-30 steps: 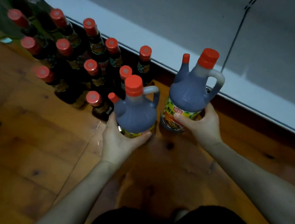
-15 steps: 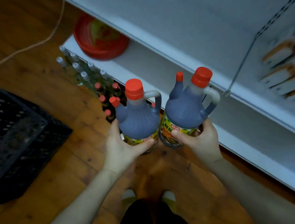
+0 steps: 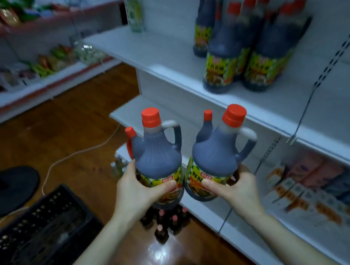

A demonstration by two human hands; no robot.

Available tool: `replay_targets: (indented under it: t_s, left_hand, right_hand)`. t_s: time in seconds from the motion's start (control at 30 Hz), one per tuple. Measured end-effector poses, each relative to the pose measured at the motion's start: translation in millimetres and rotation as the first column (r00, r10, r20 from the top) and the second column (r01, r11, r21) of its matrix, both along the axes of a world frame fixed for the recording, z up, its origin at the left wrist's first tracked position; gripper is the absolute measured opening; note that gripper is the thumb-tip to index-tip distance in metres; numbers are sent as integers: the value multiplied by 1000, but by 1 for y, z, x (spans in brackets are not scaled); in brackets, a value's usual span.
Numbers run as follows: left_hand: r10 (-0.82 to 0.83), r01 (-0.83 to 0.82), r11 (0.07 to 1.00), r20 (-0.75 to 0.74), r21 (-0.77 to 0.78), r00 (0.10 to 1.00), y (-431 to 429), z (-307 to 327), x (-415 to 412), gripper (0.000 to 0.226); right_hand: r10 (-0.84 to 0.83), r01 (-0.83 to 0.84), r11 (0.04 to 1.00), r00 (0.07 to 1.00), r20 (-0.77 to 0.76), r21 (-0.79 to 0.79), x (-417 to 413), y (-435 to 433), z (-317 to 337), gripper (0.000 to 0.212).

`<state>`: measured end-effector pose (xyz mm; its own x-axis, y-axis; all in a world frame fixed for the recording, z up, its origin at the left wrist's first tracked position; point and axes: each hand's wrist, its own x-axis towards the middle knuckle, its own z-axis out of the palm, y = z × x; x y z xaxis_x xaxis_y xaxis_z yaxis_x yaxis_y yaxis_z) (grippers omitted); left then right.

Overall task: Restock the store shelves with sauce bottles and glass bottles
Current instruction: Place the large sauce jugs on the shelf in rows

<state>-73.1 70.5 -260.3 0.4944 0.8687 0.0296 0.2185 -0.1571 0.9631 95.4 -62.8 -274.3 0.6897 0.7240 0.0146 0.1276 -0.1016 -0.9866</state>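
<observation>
While the person stands before the white metal shelf point(image 3: 168, 58), the left hand point(image 3: 138, 192) closes its grip round the labelled belly of the left sauce bottle point(image 3: 157, 158) and the right hand point(image 3: 237, 186) does the same on the right sauce bottle point(image 3: 215, 155). These two are ribbed, dark plastic jugs, each with a red screw cap, a small red spout and a loop handle. Compared with half a second ago they are held higher, and the stocked bottles point(image 3: 247, 44) on the shelf have come into view: about six, blurred. One black lattice crate point(image 3: 36, 238) stands on the glossy wooden floor point(image 3: 73, 117).
</observation>
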Motion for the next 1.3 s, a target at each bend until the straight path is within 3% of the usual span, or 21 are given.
replay_targets:
  t_s: [0.13, 0.33, 0.63, 0.8, 0.93, 1.3]
  left_hand:
    - [4, -7, 999, 62, 50, 998, 11, 46, -4, 75]
    - [-14, 6, 994, 80, 106, 997, 52, 89, -18, 74]
    - [-142, 130, 978, 63, 165, 988, 155, 116, -41, 66]
    - [-220, 209, 968, 68, 139, 973, 211, 124, -37, 70]
    - [-245, 237, 965, 67, 109, 967, 245, 118, -20, 91]
    - [-280, 273, 952, 36, 139, 959, 311, 109, 64, 75]
  right_hand:
    - [46, -49, 994, 998, 35, 93, -3, 8, 48, 52]
    - [49, -62, 979, 996, 73, 192, -9, 38, 93, 78]
    - [-105, 71, 967, 986, 129, 244, -20, 130, 112, 68]
    - [-181, 143, 960, 973, 145, 240, -21, 170, 107, 47]
    - [-230, 201, 959, 964, 131, 201, -9, 189, 97, 48]
    - [-269, 239, 957, 944, 192, 165, 78, 259, 102, 61]
